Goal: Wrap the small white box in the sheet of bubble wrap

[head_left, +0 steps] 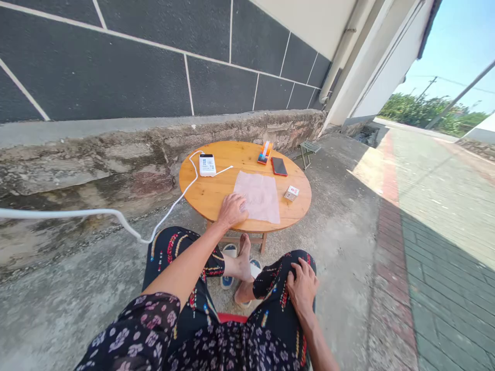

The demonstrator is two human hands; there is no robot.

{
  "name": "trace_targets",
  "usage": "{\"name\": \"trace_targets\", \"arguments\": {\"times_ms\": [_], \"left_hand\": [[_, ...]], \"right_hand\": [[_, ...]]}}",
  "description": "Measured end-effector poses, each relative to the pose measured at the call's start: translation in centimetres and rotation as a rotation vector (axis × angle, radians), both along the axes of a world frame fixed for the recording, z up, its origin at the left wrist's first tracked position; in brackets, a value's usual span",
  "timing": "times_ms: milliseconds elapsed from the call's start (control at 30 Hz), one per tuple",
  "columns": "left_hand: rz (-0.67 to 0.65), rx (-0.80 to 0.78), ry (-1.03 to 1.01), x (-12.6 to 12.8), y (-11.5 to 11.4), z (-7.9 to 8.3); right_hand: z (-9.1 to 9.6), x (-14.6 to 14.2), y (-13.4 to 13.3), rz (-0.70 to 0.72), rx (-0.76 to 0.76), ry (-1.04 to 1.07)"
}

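A thin pale pink cloth (260, 195) lies spread flat on the round wooden table (209, 193), with faint wrinkles near its middle. My left hand (232, 210) rests palm down at the cloth's left edge, its fingers over that edge and not gripping it. On my right knee lies my right hand (302, 285), fingers apart, holding nothing. To the right of the cloth stands a small white printed box (291, 193). Behind the cloth are a red-edged phone (279, 166), lying flat, and an orange tape dispenser (265, 153).
A white power bank (208, 165) sits at the table's back left. Its white cable (170, 207) runs off the table past my left knee. A folding stool (308, 150) stands beyond the table's right side. Behind it all is a dark tiled wall (147, 72).
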State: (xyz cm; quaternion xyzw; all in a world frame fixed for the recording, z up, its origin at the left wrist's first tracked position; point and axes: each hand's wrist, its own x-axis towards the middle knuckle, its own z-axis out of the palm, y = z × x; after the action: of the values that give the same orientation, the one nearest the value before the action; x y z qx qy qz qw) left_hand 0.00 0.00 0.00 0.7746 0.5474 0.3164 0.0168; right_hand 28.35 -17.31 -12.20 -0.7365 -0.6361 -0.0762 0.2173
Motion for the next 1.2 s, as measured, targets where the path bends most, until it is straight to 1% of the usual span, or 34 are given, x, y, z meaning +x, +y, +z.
{"name": "trace_targets", "arguments": {"times_ms": [233, 367, 700, 867, 1033, 1200], "left_hand": [[0.024, 0.017, -0.025, 0.0, 0.0, -0.2], [0.029, 0.028, -0.024, -0.1, 0.0, -0.1], [0.047, 0.018, -0.013, -0.3, 0.3, -0.4], [0.059, 0.008, 0.018, -0.2, 0.3, -0.6], [0.061, -0.002, 0.056, -0.1, 0.2, -0.4], [0.063, -0.007, 0.078, 0.0, 0.1, -0.3]], "right_hand": [[0.6, -1.8, 0.5, 0.064, 0.025, 0.005], [0.5, -2.1, 0.7, 0.098, 0.046, -0.002], [-0.8, -0.7, 0.1, 0.083, 0.062, 0.036], [-0.8, -0.3, -0.2, 0.088, 0.085, 0.086], [-0.8, -0.3, -0.1, 0.105, 0.114, 0.15], [-1.5, 1.1, -0.2, 0.12, 0.125, 0.186]]}}
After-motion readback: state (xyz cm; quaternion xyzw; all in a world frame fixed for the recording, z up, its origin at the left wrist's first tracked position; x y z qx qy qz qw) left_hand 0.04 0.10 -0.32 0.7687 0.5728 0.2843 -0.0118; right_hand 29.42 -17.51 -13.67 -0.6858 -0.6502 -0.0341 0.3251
